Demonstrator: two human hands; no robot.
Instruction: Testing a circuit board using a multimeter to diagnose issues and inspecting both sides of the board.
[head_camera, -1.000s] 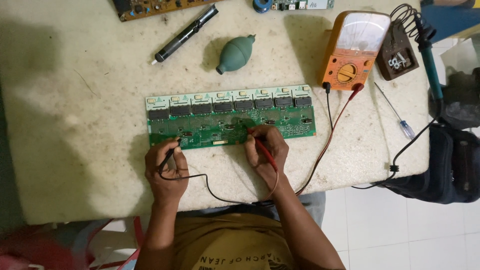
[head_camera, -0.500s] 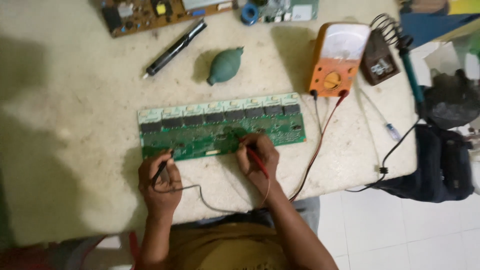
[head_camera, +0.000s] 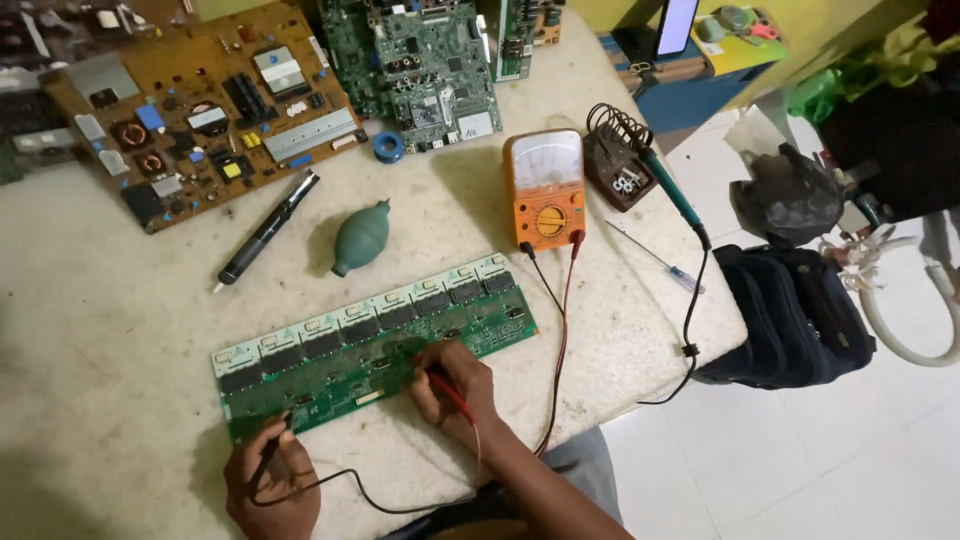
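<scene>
Green inverter board (head_camera: 375, 345) is under probing: left hand (head_camera: 272, 482) fingers clamp black probe (head_camera: 268, 455), right hand (head_camera: 455, 390) fingers clamp red probe (head_camera: 447, 390); next contact demands steady tips.

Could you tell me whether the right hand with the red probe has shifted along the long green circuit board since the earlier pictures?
No. The right hand rests at the board's near edge, right of centre, as before; only the camera view changed.
</scene>
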